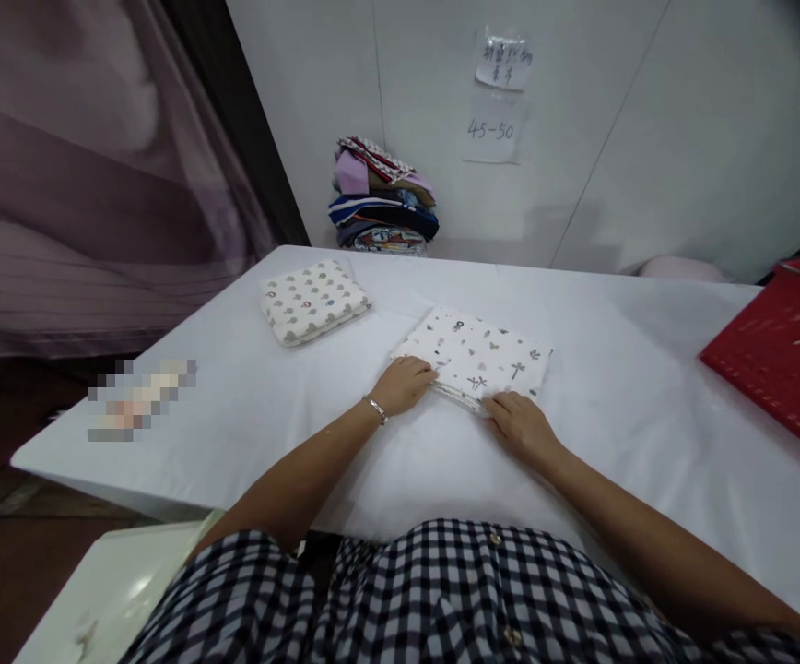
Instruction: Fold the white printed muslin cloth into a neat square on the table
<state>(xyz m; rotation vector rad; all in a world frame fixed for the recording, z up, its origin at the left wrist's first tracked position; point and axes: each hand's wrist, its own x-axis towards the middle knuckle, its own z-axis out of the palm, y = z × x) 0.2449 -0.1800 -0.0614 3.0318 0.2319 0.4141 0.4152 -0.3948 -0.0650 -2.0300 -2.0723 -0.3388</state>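
A folded white cloth (473, 350) printed with small trees and figures lies flat on the white table. My left hand (404, 385), with a bracelet at the wrist, is closed on its near left corner, fingers over the top. At the near right edge my right hand (521, 422) pinches the layers, the thumb partly hidden. Several stacked layers show along the near edge between my hands. To the left and farther back, a second folded cloth (313, 300) with grey tree-like prints rests untouched.
The white-covered table (614, 350) meets a pale wall behind. A stack of folded clothes (382, 207) stands beyond its far edge. A red basket (787, 355) sits at the right. A blurred-out item (141, 401) lies at the left, and a pale plastic stool (116, 572) stands below.
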